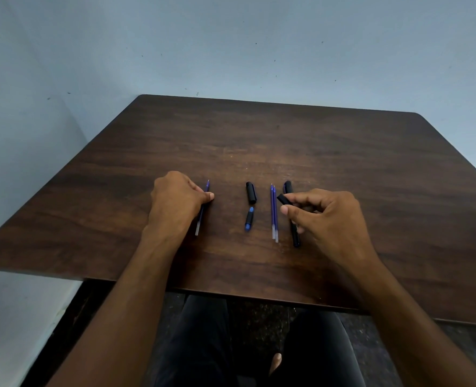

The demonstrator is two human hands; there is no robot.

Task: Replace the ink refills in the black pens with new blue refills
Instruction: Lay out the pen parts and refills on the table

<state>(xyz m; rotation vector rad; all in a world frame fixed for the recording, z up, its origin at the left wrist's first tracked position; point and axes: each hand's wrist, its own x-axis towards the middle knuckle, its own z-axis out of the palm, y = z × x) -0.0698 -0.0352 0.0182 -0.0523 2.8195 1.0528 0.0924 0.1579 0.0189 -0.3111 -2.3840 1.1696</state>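
Two blue refills [274, 213] lie side by side on the table [343, 152]. Left hand [175, 199] is closed on another refill [201, 216]; right hand [326, 216] pinches a black pen piece [283, 199].

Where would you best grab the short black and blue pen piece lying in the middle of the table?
Pinch the black middle of the pen piece from above, finger and thumb on its left and right sides. It lies flat, pointing away, with bare table beside it.

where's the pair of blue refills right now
In the head view the two blue refills lie side by side on the table, right of centre, between the pen cap and the right hand.
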